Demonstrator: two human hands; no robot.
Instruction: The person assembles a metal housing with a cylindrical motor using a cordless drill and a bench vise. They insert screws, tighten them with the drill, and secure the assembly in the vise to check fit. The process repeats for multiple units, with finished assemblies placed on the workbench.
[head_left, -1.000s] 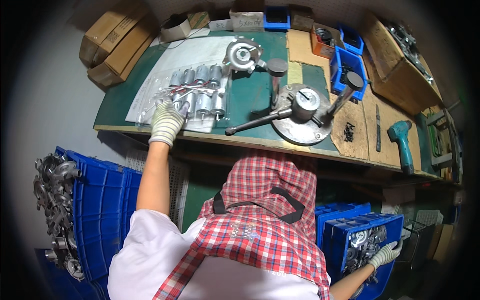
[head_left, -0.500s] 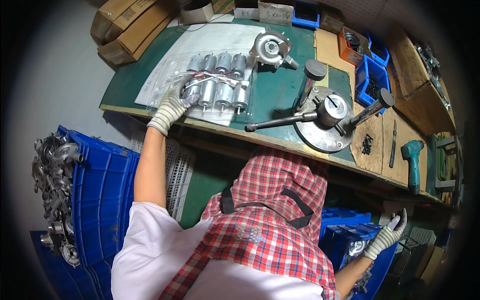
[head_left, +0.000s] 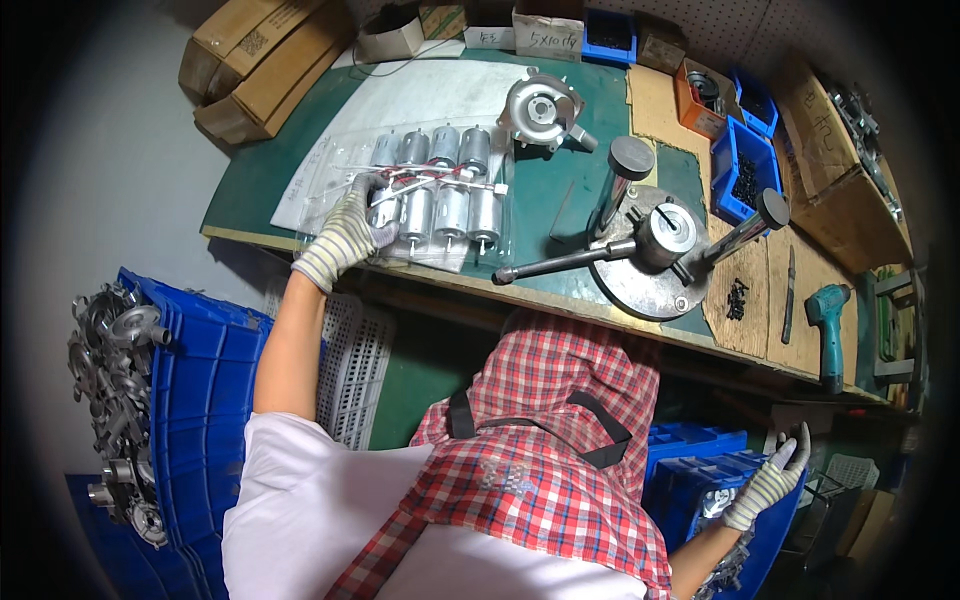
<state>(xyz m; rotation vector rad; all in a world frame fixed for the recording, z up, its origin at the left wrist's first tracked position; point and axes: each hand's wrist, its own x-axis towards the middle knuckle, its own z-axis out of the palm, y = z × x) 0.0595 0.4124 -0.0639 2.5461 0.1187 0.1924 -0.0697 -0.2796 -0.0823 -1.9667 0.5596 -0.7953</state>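
Note:
My left hand (head_left: 350, 234), in a striped work glove, is closed around the leftmost small electric motor (head_left: 383, 208) of the near row, partly covering it. Several silver cylindrical motors (head_left: 451, 211) lie in two rows in a clear plastic tray (head_left: 508, 200) at the bench's front left. White and red leads with white connectors (head_left: 499, 189) cross between the rows. Far to the right and below the bench, my right hand (head_left: 768, 482), gloved too, has its fingers apart and holds nothing visible. It hovers by a blue crate (head_left: 675, 487) containing metal parts.
A metal blower housing (head_left: 540, 108) sits behind a round steel fixture (head_left: 640, 290) with two posts and a long lever (head_left: 565, 260). Rightward lie black screws (head_left: 736, 299), a dark slim tool (head_left: 789, 300) and a teal power driver (head_left: 828, 335). Blue bins (head_left: 745, 170) hold small parts.
The whole view has shifted slightly. The tray of motors appears a little nearer to me, with my left hand still on the same motor. My right hand stays beside the crate, fingers apart.

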